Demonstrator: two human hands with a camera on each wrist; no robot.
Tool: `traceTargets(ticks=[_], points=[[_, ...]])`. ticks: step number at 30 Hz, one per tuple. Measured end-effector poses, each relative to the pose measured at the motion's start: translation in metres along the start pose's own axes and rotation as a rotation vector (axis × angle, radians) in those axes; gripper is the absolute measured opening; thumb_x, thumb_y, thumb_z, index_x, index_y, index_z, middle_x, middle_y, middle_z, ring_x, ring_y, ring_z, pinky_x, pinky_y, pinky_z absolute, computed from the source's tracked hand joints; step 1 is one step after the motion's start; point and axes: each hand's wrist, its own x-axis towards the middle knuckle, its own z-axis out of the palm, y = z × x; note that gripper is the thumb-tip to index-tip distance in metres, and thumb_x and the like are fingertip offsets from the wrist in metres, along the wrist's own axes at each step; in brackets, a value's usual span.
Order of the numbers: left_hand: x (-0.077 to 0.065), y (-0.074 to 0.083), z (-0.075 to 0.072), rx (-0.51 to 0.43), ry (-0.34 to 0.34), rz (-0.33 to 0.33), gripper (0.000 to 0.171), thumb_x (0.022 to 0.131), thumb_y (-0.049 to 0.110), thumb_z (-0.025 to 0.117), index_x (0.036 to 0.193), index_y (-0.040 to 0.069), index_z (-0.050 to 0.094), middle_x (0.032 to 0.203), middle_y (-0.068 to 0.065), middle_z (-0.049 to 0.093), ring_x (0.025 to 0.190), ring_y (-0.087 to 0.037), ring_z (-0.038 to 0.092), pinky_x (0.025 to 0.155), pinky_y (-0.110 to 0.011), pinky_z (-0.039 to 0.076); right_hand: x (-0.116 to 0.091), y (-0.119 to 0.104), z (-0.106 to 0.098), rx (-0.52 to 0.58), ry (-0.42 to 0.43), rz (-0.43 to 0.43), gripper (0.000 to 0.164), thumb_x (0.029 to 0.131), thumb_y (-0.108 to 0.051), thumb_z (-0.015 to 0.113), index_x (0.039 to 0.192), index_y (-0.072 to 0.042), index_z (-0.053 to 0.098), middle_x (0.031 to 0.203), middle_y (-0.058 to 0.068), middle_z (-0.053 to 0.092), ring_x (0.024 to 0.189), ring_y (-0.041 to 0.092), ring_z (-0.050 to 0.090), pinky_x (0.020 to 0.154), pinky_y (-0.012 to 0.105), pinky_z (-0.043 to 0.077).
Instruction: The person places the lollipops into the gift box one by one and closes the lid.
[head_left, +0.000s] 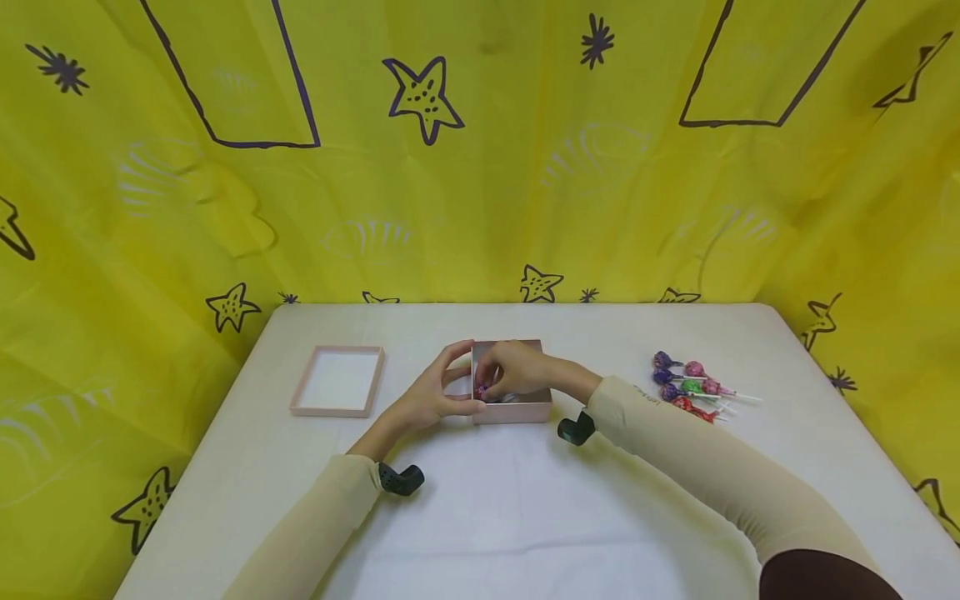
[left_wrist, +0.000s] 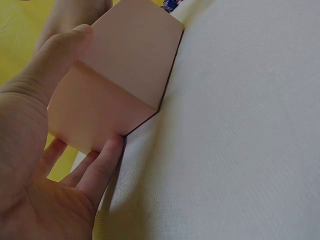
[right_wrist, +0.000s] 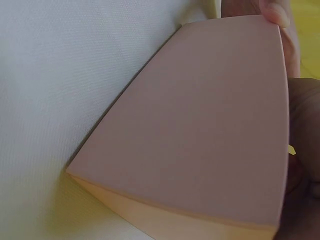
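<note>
A pink open-topped box stands mid-table. My left hand grips its left end, thumb at the near corner and fingers spread along the side; the left wrist view shows the thumb over the top edge. Inside the box, my right hand reaches down with bent fingers and pinches a lollipop with a purple-pink wrapped head near the left wall. Much of the box's inside is hidden by that hand. From the right wrist, the box's near wall covers most of the fingers.
A pink-rimmed lid with a white inside lies to the left of the box. Several lollipops in purple, pink, green and red wrappers lie in a group on the right. Yellow patterned curtains surround the white-covered table.
</note>
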Motion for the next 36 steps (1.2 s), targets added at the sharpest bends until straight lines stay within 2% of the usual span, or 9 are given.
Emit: traceTargets(ticks=[22, 27, 31, 36], points=[[-0.001, 0.001, 0.001, 0.039, -0.001, 0.003, 0.1, 0.085, 0.001, 0.083, 0.162, 0.018, 0.021, 0.169, -0.005, 0.016, 0.149, -0.036, 0.033, 0.103, -0.041, 0.053, -0.001, -0.002, 0.002, -0.002, -0.002, 0.024, 0.01, 0.088, -0.004, 0.08, 0.097, -0.005, 0.077, 0.088, -0.002, 0.074, 0.083, 0.009, 0.068, 0.073, 0.022, 0.057], [-0.001, 0.003, 0.002, 0.012, -0.001, 0.001, 0.1, 0.084, 0.001, 0.083, 0.162, 0.019, 0.022, 0.169, -0.004, 0.016, 0.149, -0.036, 0.033, 0.103, -0.04, 0.053, -0.001, -0.004, 0.0, -0.011, -0.009, 0.025, 0.012, 0.088, -0.004, 0.08, 0.099, -0.004, 0.077, 0.089, -0.001, 0.074, 0.084, 0.01, 0.068, 0.076, 0.022, 0.058], [-0.002, 0.003, 0.002, 0.013, 0.001, -0.001, 0.1, 0.085, 0.0, 0.083, 0.161, 0.019, 0.022, 0.169, -0.004, 0.016, 0.149, -0.036, 0.033, 0.103, -0.04, 0.053, -0.002, -0.005, -0.003, -0.025, -0.018, 0.029, 0.016, 0.088, -0.005, 0.081, 0.103, -0.003, 0.076, 0.09, 0.0, 0.074, 0.085, 0.011, 0.068, 0.077, 0.024, 0.059], [-0.002, 0.004, 0.002, 0.031, 0.002, 0.001, 0.099, 0.086, 0.001, 0.082, 0.162, 0.019, 0.021, 0.169, -0.006, 0.016, 0.149, -0.037, 0.034, 0.103, -0.041, 0.053, -0.005, -0.006, -0.01, -0.022, -0.038, 0.08, 0.026, 0.089, -0.009, 0.081, 0.113, -0.004, 0.073, 0.095, 0.002, 0.074, 0.087, 0.014, 0.07, 0.083, 0.03, 0.06]])
